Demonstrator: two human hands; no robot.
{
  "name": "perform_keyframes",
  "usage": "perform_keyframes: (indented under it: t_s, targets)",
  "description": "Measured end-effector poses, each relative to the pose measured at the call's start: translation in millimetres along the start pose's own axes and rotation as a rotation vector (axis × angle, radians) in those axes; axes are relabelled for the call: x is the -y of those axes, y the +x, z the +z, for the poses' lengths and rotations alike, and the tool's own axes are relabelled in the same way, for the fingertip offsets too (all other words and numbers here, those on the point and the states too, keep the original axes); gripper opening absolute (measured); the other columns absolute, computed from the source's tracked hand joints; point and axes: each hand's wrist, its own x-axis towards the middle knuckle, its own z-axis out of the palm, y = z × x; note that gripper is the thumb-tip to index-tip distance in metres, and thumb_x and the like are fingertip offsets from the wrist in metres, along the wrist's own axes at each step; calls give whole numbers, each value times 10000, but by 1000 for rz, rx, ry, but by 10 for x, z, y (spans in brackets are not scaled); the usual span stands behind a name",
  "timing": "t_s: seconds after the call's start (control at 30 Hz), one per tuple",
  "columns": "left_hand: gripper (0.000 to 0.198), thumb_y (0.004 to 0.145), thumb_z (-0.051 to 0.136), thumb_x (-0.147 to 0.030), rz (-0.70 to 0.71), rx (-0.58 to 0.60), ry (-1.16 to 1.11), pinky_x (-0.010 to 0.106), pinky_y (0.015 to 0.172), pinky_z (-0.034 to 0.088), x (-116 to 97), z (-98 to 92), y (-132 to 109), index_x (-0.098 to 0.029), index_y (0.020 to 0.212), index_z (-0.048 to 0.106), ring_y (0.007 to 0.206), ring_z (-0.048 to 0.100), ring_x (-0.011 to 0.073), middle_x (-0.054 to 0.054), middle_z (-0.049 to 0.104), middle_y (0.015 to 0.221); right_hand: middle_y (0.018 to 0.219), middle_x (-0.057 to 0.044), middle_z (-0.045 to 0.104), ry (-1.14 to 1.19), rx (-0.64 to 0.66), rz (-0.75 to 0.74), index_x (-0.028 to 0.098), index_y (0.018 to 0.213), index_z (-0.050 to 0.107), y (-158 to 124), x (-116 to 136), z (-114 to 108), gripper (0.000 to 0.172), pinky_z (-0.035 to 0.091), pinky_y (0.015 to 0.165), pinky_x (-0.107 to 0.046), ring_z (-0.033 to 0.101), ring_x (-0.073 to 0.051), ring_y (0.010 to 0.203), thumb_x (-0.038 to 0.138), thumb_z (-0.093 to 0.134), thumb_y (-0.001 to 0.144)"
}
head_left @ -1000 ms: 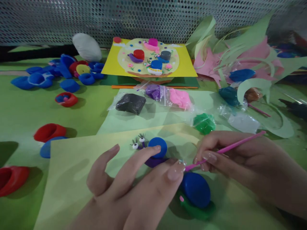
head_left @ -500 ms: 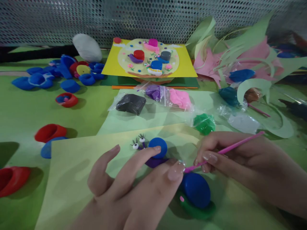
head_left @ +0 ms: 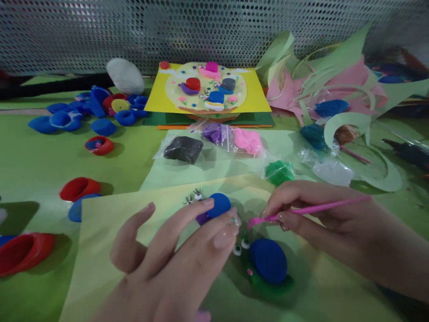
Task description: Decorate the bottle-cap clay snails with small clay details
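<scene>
Some left fingers (head_left: 187, 215) spread, can't tell if pinching; right fingers (head_left: 298, 226) pinch pink plastic stick (head_left: 321, 208) pen-style, prob for control.

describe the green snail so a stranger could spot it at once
Start at the front sheet of pale paper. The green snail sits on it, nearer the camera than the pink tool in the right hand. The purple snail has a blue shell too, but this body is green.

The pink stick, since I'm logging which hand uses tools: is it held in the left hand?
No, the right hand grips the pink stick, whose flattened tip points toward the left hand.
</scene>
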Motion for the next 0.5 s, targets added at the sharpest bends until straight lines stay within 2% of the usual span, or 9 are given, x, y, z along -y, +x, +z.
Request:
perform_keyframes:
  t_s: [0.07, 0.17, 0.27, 0.37, 0.43, 0.5]
  targets:
    - [723, 567, 576, -211, -66, -28, -6, 291, 1114, 0, 27, -17, 6, -387, 1261, 472, 1137, 460, 250, -109, 508, 1354, 787, 62, 687, 10, 14, -15, 272, 864, 651, -1, -5, -4, 130, 487, 605, -136, 636, -80, 691, 178, 561, 867]
    - [764, 584, 627, -278, -121, -100, 36, 251, 1108, 3, 132, 3, -22, -396, 1309, 418, 1187, 382, 256, -114, 360, 1430, 776, 70, 687, 23, 26, 10, 276, 863, 651, -2, -10, -24, 117, 488, 600, -119, 632, -68, 679, 199, 563, 875]
    - [894, 561, 701, -359, -63, -38, 106, 217, 1096, -28, 206, 25, -68, -403, 1378, 340, 1265, 295, 287, -123, 244, 1486, 813, 72, 699, 28, 61, 12, 290, 888, 646, -6, -21, -48, 111, 496, 611, -126, 644, -74, 711, 218, 562, 878]
    - [927, 593, 705, -344, -66, 49, 131, 287, 1111, -52, 151, 0, -80, -374, 1415, 278, 1211, 389, 285, -54, 308, 1476, 856, 75, 695, 25, 87, 10, 322, 927, 633, -23, -33, -60, 158, 498, 596, -144, 646, -86, 733, 199, 547, 879]
    - [853, 645, 669, -307, -89, 99, 112, 343, 1117, 52, 63, -31, -60, -359, 1407, 290, 1157, 453, 288, -24, 411, 1426, 850, 72, 693, 14, 100, 19, 326, 922, 633, -37, -34, -64, 190, 499, 582, -158, 646, -94, 719, 171, 538, 865]
    - [826, 584, 700, -303, -190, 1, 92, 435, 1104, 126, -17, -55, -31, -372, 1345, 386, 1178, 429, 350, -10, 464, 1380, 830, 59, 699, 9, 120, 12, 312, 907, 643, -49, -29, -68, 187, 507, 590, -174, 654, -107, 704, 163, 551, 841]
